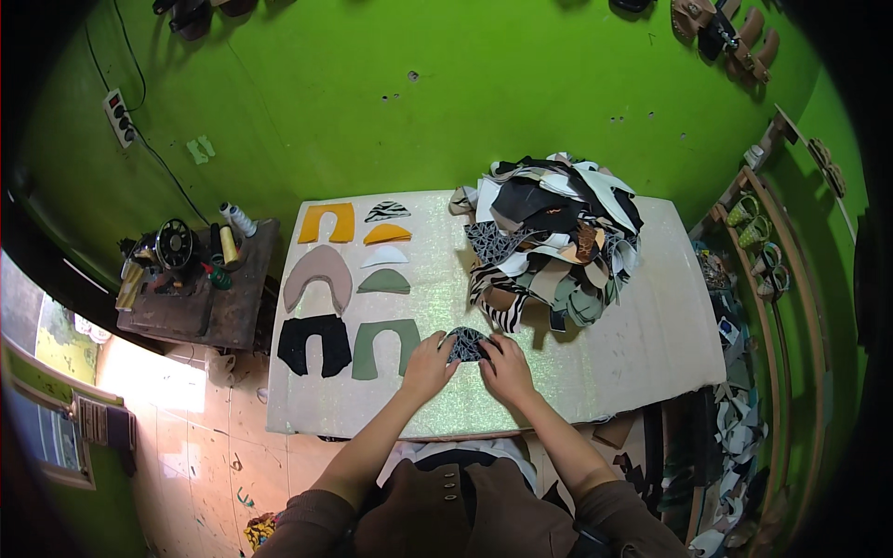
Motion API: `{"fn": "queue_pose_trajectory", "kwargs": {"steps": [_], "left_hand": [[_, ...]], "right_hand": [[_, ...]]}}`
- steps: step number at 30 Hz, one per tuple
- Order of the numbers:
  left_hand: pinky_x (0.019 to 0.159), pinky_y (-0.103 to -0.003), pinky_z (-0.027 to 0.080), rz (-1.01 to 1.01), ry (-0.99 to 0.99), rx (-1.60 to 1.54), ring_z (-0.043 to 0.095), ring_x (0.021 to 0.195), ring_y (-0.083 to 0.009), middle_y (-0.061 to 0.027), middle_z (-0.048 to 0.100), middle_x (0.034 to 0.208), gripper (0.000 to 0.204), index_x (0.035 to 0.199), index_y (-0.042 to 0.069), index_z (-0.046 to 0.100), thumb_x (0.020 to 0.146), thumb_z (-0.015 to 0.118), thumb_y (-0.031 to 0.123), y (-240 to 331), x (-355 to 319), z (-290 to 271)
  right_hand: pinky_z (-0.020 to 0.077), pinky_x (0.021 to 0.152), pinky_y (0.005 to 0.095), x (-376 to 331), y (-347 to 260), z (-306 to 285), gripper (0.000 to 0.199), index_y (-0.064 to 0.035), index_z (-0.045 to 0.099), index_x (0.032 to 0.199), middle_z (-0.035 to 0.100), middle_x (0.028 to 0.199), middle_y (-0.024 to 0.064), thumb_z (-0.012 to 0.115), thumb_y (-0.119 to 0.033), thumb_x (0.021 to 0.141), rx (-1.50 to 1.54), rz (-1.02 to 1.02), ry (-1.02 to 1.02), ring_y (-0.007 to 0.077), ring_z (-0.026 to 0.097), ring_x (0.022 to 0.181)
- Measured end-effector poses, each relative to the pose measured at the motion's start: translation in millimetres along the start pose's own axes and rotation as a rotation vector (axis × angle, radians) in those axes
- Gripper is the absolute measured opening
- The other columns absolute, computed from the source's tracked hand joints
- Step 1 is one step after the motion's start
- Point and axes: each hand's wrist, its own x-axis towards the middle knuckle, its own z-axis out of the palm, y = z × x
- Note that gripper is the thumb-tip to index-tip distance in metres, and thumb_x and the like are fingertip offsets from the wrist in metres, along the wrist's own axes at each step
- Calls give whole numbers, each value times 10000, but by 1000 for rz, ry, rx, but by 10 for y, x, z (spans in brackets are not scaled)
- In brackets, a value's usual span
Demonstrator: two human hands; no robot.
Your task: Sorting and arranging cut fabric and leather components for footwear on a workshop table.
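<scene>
A dark grey half-moon piece of cut material (467, 345) with a pale crackle pattern lies at the table's near side, between my two hands. My left hand (430, 366) grips its left edge, and my right hand (506, 368) grips its right edge. To the left are U-shaped pieces: a yellow one (311, 224), a mauve stack (302, 272), a black one (290, 342) and a green one (369, 346). Beside them runs a column of half-moons: zebra-striped (388, 212), yellow (388, 233), white (384, 256) and green (383, 282).
A big heap of mixed scraps (549, 237) sits on the pale table (665, 307), right of centre. At left stands a sewing machine (173, 246) on a wooden stand (237, 307), with thread cones (240, 220). A wooden rack (791, 353) with sandals lines the right wall.
</scene>
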Motion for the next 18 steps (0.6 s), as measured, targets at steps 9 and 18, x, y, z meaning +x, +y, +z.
{"fn": "queue_pose_trajectory", "kwargs": {"steps": [9,18], "left_hand": [[812,-405,427,280,388,-107,539,950,-316,-136,542,1055,314,1062,48,568,752,608,66,755,405,-384],[780,-388,438,361,296,-191,555,925,-289,-119,565,1018,283,1016,50,583,733,594,41,1466,790,-69]], "right_hand": [[422,521,353,175,-142,-640,114,-56,568,713,541,660,76,633,-121,780,85,-205,350,273,537,566],[378,843,417,156,432,-1181,287,-28,558,1047,508,1021,162,602,-169,801,-179,187,521,335,480,955]]}}
